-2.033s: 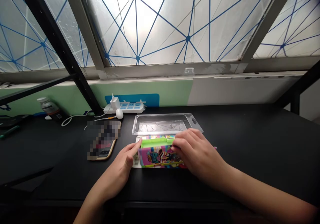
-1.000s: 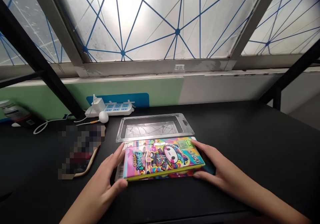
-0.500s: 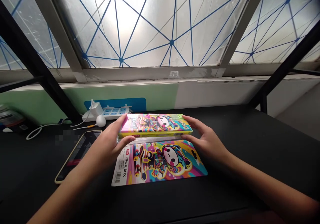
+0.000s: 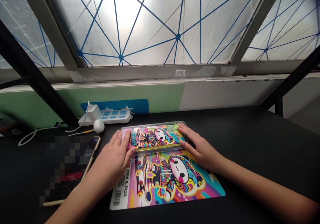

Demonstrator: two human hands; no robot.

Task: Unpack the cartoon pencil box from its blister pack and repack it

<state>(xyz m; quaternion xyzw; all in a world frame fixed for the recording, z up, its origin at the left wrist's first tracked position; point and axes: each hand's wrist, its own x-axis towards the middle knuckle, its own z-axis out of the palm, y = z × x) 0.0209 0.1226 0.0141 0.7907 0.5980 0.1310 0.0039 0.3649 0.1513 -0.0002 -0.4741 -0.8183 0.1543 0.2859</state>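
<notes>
Left hand [image 4: 119, 154] and right hand [image 4: 200, 148] clasp the pencil box [image 4: 155, 136] by its ends in the clear tray [image 4: 160, 124]; best kept level and pressed evenly.

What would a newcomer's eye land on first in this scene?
The brightly coloured pencil box, held at its ends by the left hand and right hand mid-desk. Nearer the person lies a matching cartoon card on the black desk. Behind, a frosted window crossed with blue lines glows.
</notes>
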